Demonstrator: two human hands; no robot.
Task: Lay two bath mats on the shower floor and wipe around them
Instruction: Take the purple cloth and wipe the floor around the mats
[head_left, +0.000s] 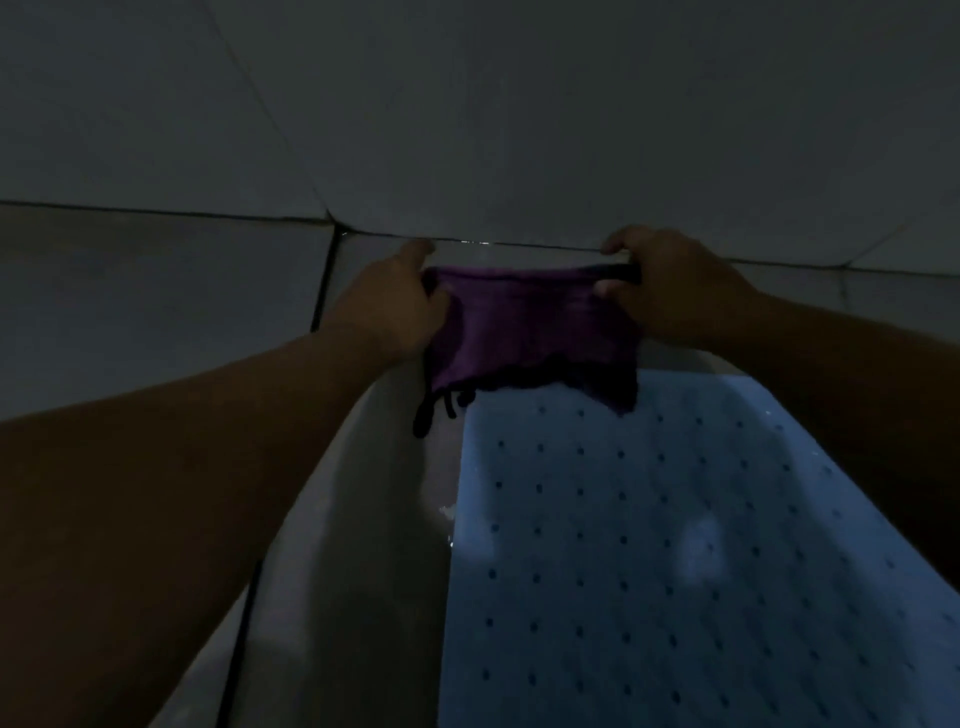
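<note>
A purple cloth (530, 332) with a dark frayed lower edge hangs stretched between both hands, above the far end of the shower floor. My left hand (395, 306) grips its left top corner. My right hand (670, 286) pinches its right top corner. Below the cloth lies a light blue bath mat (649, 545) with rows of small holes, flat on the white floor and running toward me. Only one mat is in view. The scene is dim.
White tiled walls (519, 130) rise just behind the cloth, meeting the floor at a dark grout line. A bare strip of white floor (363, 519) runs along the mat's left side, with small wet glints near the mat's edge.
</note>
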